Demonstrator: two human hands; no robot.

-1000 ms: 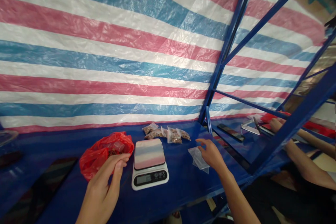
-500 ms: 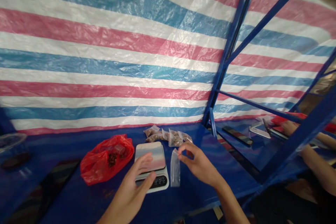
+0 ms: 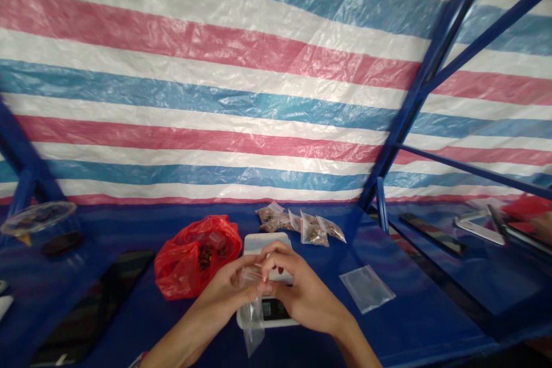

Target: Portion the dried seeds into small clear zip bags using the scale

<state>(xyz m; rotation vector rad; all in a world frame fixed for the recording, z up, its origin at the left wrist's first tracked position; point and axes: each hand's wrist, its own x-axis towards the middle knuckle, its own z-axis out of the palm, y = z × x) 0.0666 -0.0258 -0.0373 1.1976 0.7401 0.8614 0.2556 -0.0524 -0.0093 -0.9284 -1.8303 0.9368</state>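
Left hand (image 3: 222, 290) and right hand (image 3: 306, 293) closed in together, fingertips pinching mouth of clear plastic zip bag (image 3: 252, 319) over white digital kitchen scale (image 3: 264, 243). Slippery film could slip from pinch, dropping bag onto scale, near red plastic carrier bag (image 3: 172, 270).

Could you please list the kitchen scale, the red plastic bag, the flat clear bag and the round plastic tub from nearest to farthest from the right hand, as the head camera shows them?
From the right hand:
1. Kitchen scale: directly beneath the hand.
2. Flat clear bag: on the table, to the hand's right.
3. Red plastic bag: to the left, beyond the scale.
4. Round plastic tub: at the far left of the table.
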